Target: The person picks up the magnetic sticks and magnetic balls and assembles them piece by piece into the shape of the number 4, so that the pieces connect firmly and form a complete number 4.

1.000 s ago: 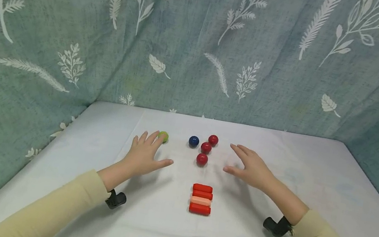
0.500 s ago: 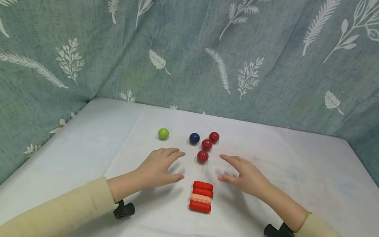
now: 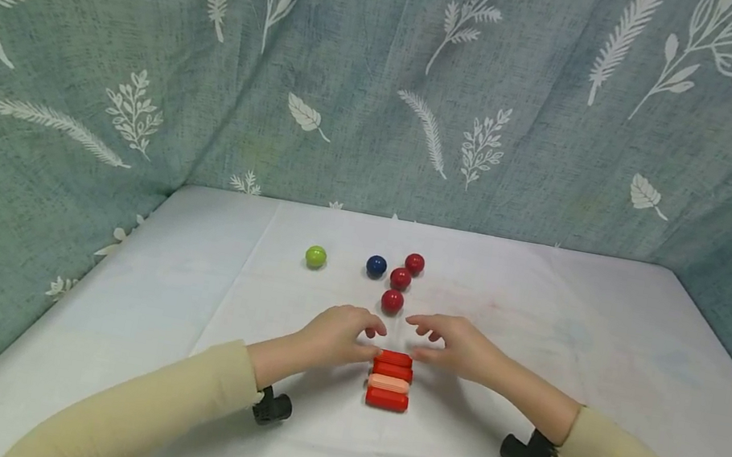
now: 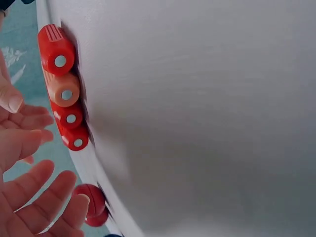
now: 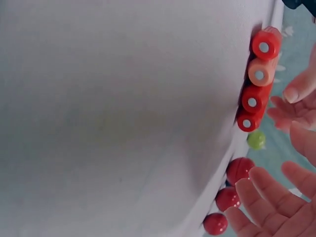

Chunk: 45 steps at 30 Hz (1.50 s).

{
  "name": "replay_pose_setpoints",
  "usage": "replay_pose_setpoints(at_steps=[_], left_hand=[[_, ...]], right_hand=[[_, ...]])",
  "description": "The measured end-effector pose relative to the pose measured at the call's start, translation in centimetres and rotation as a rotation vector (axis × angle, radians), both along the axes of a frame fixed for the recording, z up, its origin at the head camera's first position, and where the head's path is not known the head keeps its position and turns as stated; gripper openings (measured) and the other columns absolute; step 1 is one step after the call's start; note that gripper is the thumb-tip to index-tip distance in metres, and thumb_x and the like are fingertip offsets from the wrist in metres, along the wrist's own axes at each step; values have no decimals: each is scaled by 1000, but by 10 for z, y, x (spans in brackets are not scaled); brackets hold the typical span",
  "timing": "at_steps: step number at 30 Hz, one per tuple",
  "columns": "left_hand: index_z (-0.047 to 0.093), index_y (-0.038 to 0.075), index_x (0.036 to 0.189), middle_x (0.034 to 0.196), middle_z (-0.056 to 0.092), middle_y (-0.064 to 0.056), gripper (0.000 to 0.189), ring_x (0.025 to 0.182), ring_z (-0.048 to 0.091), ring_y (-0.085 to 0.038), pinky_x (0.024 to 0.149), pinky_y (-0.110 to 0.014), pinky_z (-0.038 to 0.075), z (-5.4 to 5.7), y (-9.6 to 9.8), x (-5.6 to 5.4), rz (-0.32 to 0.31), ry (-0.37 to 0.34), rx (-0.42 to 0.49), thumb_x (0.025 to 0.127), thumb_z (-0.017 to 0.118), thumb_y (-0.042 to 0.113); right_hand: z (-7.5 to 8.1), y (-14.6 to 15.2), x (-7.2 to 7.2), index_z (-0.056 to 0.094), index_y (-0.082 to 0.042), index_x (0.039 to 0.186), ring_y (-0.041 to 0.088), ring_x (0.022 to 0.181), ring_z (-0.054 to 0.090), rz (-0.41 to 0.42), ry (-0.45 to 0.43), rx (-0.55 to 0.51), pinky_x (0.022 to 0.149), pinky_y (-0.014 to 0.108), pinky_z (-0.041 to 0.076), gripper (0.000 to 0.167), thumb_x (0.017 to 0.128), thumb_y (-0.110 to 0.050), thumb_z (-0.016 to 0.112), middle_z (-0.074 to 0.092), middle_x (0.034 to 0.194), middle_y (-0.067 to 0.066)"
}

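Note:
Three red magnetic sticks [image 3: 387, 400] and one peach stick [image 3: 388, 384] lie side by side in a short stack-like row on the white cloth. Silvery discs show in their ends in both wrist views. My left hand [image 3: 338, 335] hovers at the left of the row's far end, fingers loosely bent and holding nothing. Opposite it, my right hand [image 3: 460, 350] hovers on the right, its thumb near the farthest red stick [image 3: 398, 359]. In the right wrist view the fingers [image 5: 274, 190] are spread and apart from the sticks.
Beyond the hands are three red balls [image 3: 392, 301], a dark blue ball [image 3: 376, 266] beside them and a green ball [image 3: 315, 256] farther left. Leaf-patterned green fabric [image 3: 367, 139] hangs behind the white table [image 3: 544, 301].
My left hand has come right and nearer, from by the green ball to the sticks. My right hand has shifted slightly left and nearer. Fingers of both hands bend more; sticks and balls stay put.

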State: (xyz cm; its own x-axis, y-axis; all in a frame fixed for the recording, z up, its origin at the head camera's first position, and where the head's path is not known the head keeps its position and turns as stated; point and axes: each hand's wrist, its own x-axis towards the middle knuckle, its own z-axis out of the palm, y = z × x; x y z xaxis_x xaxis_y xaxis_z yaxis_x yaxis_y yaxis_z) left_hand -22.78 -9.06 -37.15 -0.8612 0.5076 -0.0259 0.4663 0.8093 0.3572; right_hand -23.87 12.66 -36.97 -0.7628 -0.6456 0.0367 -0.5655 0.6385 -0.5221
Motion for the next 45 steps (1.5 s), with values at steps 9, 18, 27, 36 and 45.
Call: replay_pose_setpoints(at_steps=[9,18,27,36,45], left_hand=[[66,10,107,86,65,1,26,73,53,-12,66,-25,43,-2,11,-5,6,-85,14,82,67,18],[70,11,99,85,67,1,19,73,52,-11,70,-26,44,-9,12,-8,32,-133,-13,82,67,17],[73,9,92,79,67,1,14,70,52,-12,69,-26,45,-9,14,-13,45,-153,1,82,67,17],[73,9,91,77,67,1,14,67,51,-11,66,-23,43,-8,16,-18,85,-155,13,81,69,18],[73,10,89,79,69,0,12,70,54,-10,70,-25,45,-6,17,-21,92,-158,22,81,69,18]], right_hand=[[-2,-6,2,59,-4,119,17,86,61,6,-66,24,73,25,49,40,81,-14,68,67,97,7],[-3,-8,0,63,-3,112,13,77,60,38,-91,18,67,20,47,32,81,-10,68,68,95,6],[-5,-11,-2,65,-2,109,10,73,60,59,-69,29,66,18,47,29,81,-8,67,68,93,5],[-8,-15,-8,69,-4,102,10,74,58,39,-39,39,68,19,48,23,79,-7,69,68,91,4],[-10,-25,-14,70,-7,98,10,73,55,13,-20,87,69,20,48,20,79,-7,70,67,86,1]])
